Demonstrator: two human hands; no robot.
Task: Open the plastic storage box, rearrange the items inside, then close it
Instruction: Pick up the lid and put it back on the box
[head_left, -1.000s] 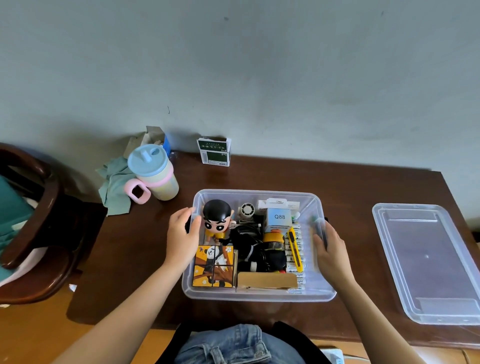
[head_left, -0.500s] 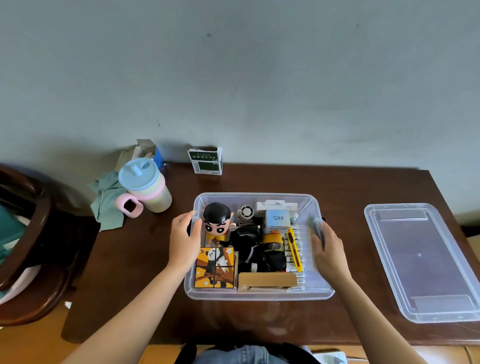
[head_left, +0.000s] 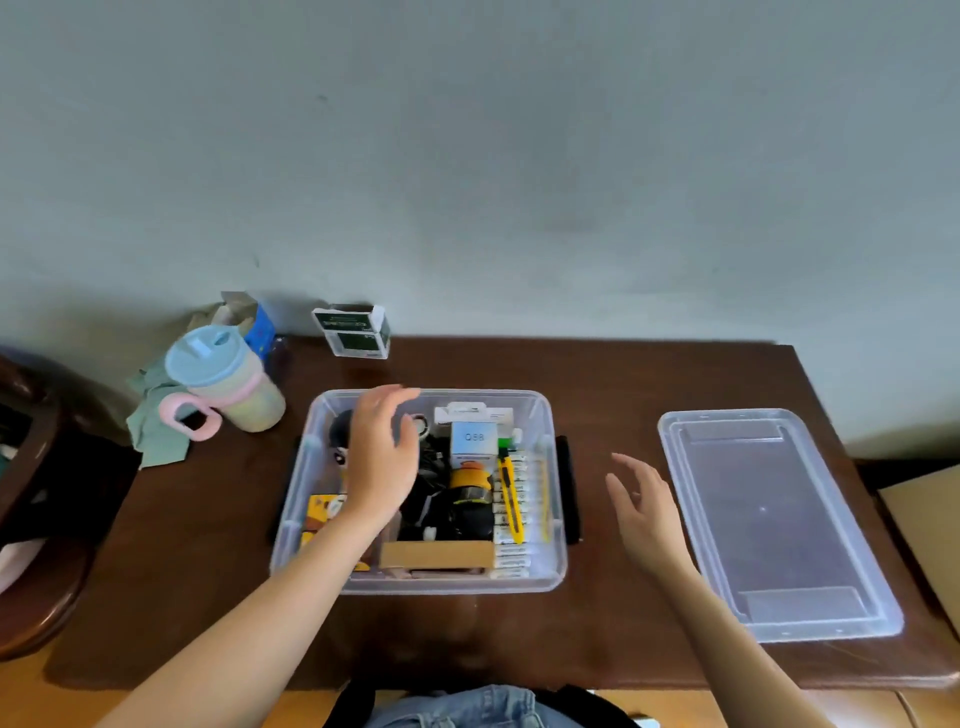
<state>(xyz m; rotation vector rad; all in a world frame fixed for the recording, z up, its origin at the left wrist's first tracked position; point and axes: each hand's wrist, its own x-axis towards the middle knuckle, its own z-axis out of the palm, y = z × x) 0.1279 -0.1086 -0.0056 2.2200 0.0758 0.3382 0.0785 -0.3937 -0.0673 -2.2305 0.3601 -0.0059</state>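
Observation:
A clear plastic storage box (head_left: 551, 519) stands open on the brown table, packed with items: a cartoon figurine (head_left: 340, 439) partly hidden by my hand, a yellow box cutter (head_left: 510, 499), a small blue Q88 box (head_left: 473, 441), a cardboard box (head_left: 436, 555). My left hand (head_left: 382, 457) hovers open over the box's left half, fingers spread, holding nothing. My right hand (head_left: 644, 512) is open above the table between the box and the clear lid (head_left: 769, 519), which lies flat at the right.
A blue-lidded cup with pink handle (head_left: 223, 384) stands on a green cloth (head_left: 153, 421) at the back left. A small green-and-white carton (head_left: 353, 330) stands by the wall. A dark wooden chair (head_left: 36, 493) is at the left. A cardboard edge (head_left: 930, 525) shows at right.
Both hands have let go of the box's sides. My left hand moved up over the box's contents; my right hand moved right, off the box toward the lid.

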